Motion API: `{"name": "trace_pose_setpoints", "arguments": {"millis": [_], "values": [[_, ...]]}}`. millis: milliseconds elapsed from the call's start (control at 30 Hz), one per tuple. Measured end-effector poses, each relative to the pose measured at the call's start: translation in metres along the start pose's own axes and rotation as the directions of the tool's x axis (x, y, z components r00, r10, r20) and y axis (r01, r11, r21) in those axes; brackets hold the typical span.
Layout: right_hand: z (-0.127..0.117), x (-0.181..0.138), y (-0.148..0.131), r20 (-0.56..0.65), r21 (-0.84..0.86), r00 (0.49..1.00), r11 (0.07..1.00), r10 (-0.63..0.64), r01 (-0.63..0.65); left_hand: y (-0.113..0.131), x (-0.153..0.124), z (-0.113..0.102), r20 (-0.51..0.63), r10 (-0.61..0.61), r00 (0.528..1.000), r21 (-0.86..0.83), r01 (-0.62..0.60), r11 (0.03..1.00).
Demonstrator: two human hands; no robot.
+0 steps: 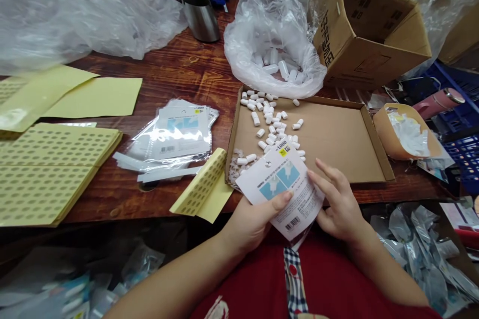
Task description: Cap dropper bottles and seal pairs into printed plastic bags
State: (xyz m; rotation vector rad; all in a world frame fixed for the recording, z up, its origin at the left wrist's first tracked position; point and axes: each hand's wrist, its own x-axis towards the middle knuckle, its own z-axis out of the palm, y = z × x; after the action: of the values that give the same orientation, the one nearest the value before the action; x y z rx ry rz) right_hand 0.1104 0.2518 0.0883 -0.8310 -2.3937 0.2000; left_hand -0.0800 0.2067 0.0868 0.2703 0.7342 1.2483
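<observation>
My left hand (254, 217) grips a white printed packaging card (286, 187) in a clear bag, its thumb across the front. The card is tilted and shows two blue pictures, a barcode and a yellow price mark. My right hand (339, 204) is at the card's right edge, fingertips and thumb against it; part of its grip is hidden. Just beyond the card, small white plastic capsule-like pieces (272, 119) lie loose at the left of a shallow cardboard tray (340, 134). Tiny translucent bits (235, 164) sit in the tray's near left corner.
To the left lie bagged cards (183, 132), a curled yellow sticker sheet (202, 184) and a stack of sticker sheets (48, 174). Behind the tray are a plastic bag (269, 25) of white pieces, an open carton (374, 35) and a metal cup (202, 17). An orange container (407, 132) stands right.
</observation>
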Motion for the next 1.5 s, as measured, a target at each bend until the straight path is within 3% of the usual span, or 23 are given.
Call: {"name": "trace_pose_setpoints", "arguments": {"millis": [100, 167, 233, 367, 467, 633, 800, 1000, 1133, 1200, 1333, 1400, 1500], "values": [[-0.008, 0.0, -0.003, 0.194, 0.069, 0.98, 0.997, -0.031, 0.018, 0.001, 0.0, 0.002, 0.006, -0.016, 1.0, -0.035, 0.016, 0.999], [-0.005, -0.003, -0.007, 0.142, 0.084, 0.99, 0.996, -0.024, 0.012, -0.001, -0.002, 0.005, 0.029, -0.037, 0.999, -0.048, 0.038, 0.998], [0.003, -0.008, -0.011, 0.003, 0.084, 1.0, 0.996, 0.026, -0.026, -0.003, -0.002, 0.007, 0.042, -0.047, 0.998, -0.059, 0.049, 0.997], [0.016, -0.012, -0.018, -0.181, 0.059, 0.981, 0.997, 0.064, -0.054, -0.004, -0.003, 0.009, 0.036, -0.052, 0.998, -0.066, 0.054, 0.996], [0.016, -0.008, -0.018, -0.159, 0.104, 0.984, 0.993, 0.075, -0.059, -0.002, -0.003, 0.006, 0.017, -0.058, 0.998, -0.089, 0.059, 0.994], [0.008, -0.004, -0.016, -0.107, 0.186, 0.981, 0.972, 0.163, -0.141, -0.002, -0.002, 0.0, 0.088, -0.102, 0.991, -0.135, 0.113, 0.984], [0.0, -0.008, -0.014, 0.071, 0.149, 0.956, 0.945, 0.284, -0.292, -0.004, 0.003, 0.001, 0.02, -0.178, 0.984, -0.08, 0.179, 0.981], [0.001, -0.012, -0.012, -0.04, 0.037, 0.94, 0.94, 0.34, -0.339, -0.007, 0.004, 0.008, 0.044, -0.208, 0.977, -0.018, 0.209, 0.978], [0.003, -0.017, -0.01, -0.059, 0.095, 0.91, 0.909, 0.412, -0.405, -0.008, 0.005, 0.009, -0.011, -0.207, 0.978, -0.007, 0.206, 0.978], [0.0, -0.022, -0.008, 0.043, 0.224, 0.879, 0.853, 0.476, -0.472, -0.006, 0.007, 0.007, -0.052, -0.201, 0.978, 0.017, 0.202, 0.979], [-0.008, -0.037, -0.005, 0.354, 0.451, 0.781, 0.637, 0.515, -0.625, -0.001, 0.014, -0.001, -0.033, -0.235, 0.971, 0.119, 0.238, 0.964], [-0.007, -0.044, -0.005, 0.413, 0.514, 0.743, 0.538, 0.527, -0.667, 0.001, 0.018, -0.004, -0.01, -0.27, 0.963, 0.168, 0.268, 0.949], [-0.003, -0.054, -0.003, 0.392, 0.628, 0.703, 0.386, 0.593, -0.676, 0.002, 0.023, -0.009, -0.01, -0.261, 0.965, 0.218, 0.257, 0.942]]}}
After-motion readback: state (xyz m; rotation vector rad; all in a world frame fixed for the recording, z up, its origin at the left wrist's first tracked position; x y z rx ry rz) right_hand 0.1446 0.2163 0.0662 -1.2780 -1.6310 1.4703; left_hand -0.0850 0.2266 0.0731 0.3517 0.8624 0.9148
